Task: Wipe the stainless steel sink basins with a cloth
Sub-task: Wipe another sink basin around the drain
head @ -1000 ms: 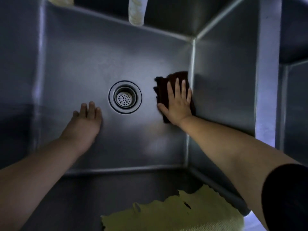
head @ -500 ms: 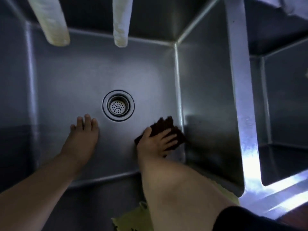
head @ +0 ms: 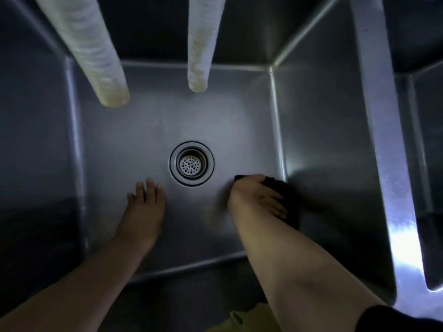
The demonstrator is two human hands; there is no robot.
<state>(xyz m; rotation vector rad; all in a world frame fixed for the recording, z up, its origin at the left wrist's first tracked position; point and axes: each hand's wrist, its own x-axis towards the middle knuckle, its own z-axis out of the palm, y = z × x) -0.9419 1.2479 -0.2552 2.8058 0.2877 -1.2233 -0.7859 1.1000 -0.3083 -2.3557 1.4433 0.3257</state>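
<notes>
I look down into a deep stainless steel sink basin (head: pixel 148 130) with a round drain strainer (head: pixel 191 163) in the middle of its floor. My right hand (head: pixel 257 196) presses a dark brown cloth (head: pixel 288 200) flat against the floor at the foot of the right wall, fingers spread and pointing right. The cloth is mostly under my palm; only its right edge and a top corner show. My left hand (head: pixel 145 207) rests flat on the basin floor, left of and below the drain, holding nothing.
Two pale ribbed hoses hang into the basin from above, one on the left (head: pixel 96 58), one in the middle (head: pixel 201 49). A steel divider (head: pixel 388 164) separates a second basin (head: pixel 429 164) on the right. A yellow cloth (head: pixel 247 317) lies at the near edge.
My right hand slid the dark cloth from beside the drain down along the right wall, fingers turning rightward. The view tilted up, showing more of the hoses. The left hand stayed in place.
</notes>
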